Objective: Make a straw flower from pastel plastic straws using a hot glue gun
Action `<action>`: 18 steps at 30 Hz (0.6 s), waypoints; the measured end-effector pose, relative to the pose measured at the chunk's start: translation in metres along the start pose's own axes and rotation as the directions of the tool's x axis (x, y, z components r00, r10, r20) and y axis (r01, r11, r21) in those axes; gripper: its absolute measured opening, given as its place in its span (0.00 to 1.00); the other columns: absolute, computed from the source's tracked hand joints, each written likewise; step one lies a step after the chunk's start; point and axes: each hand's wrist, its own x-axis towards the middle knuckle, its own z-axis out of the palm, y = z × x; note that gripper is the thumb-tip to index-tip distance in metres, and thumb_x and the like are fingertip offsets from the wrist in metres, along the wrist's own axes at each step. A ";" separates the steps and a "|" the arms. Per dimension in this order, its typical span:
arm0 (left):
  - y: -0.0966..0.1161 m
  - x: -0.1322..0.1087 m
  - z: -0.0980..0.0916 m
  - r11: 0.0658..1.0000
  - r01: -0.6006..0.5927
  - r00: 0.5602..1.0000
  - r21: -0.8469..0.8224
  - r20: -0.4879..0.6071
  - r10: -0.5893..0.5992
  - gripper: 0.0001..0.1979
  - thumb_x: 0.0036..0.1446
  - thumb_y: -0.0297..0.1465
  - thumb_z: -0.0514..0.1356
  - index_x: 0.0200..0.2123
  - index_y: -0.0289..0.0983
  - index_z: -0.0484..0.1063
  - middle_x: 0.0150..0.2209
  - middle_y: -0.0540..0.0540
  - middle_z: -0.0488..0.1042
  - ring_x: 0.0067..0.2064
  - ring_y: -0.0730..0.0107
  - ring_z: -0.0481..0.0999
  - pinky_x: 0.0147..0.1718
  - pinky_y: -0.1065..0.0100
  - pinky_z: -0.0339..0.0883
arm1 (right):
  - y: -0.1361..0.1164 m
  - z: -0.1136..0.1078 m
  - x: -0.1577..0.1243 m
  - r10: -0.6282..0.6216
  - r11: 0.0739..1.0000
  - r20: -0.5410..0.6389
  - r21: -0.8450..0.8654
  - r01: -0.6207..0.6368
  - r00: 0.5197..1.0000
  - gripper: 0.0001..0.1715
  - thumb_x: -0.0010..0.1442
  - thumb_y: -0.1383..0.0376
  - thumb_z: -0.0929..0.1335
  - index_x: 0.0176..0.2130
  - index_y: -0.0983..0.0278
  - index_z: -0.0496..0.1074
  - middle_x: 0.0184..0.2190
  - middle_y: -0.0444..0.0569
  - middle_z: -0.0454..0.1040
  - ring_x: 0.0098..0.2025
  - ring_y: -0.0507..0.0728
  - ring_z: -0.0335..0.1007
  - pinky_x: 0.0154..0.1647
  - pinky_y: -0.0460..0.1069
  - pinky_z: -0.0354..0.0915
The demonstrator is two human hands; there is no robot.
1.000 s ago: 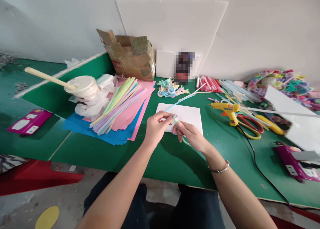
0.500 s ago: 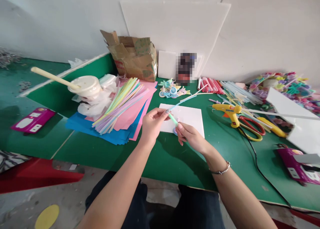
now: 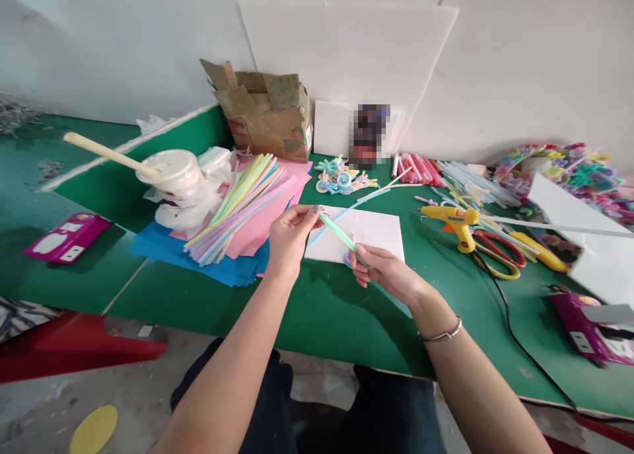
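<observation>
A pale green pipe cleaner [image 3: 338, 231] stretches between my two hands above a white board [image 3: 384, 232]. My left hand [image 3: 293, 234] pinches its upper end between thumb and finger. Around its lower end my right hand [image 3: 380, 264] is closed, a bracelet on that wrist. Beneath the green strip, a light blue pipe cleaner [image 3: 331, 221] lies slanting across the board. A small bluish coil [image 3: 347, 260] shows at the board's front edge, partly hidden by my right hand. Behind the board sits a pile of coiled pastel pieces [image 3: 341, 180].
Left are a bundle of pastel pipe cleaners [image 3: 238, 213] on pink and blue sheets, a lidded cup [image 3: 171, 170] and a cardboard box [image 3: 270, 120]. Right are a yellow glue gun [image 3: 458, 226] with a trailing cord, scissors [image 3: 500, 252], and a purple device [image 3: 584, 318].
My left hand has moved left and my right hand slightly right, so a longer length of green pipe cleaner shows between them. More of the blue pipe cleaner and the board is uncovered.
</observation>
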 end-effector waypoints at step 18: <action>0.002 0.003 -0.003 0.999 -0.017 0.999 -0.035 -0.036 0.016 0.15 0.38 0.40 0.70 0.23 0.36 0.73 0.24 0.51 0.75 0.29 0.74 0.75 0.33 0.70 0.72 | 0.000 -0.005 -0.005 0.028 0.998 0.168 -0.053 -0.019 0.985 0.20 0.61 0.50 0.63 0.33 0.65 0.65 0.18 0.37 0.55 0.20 0.47 0.51 0.23 0.47 0.50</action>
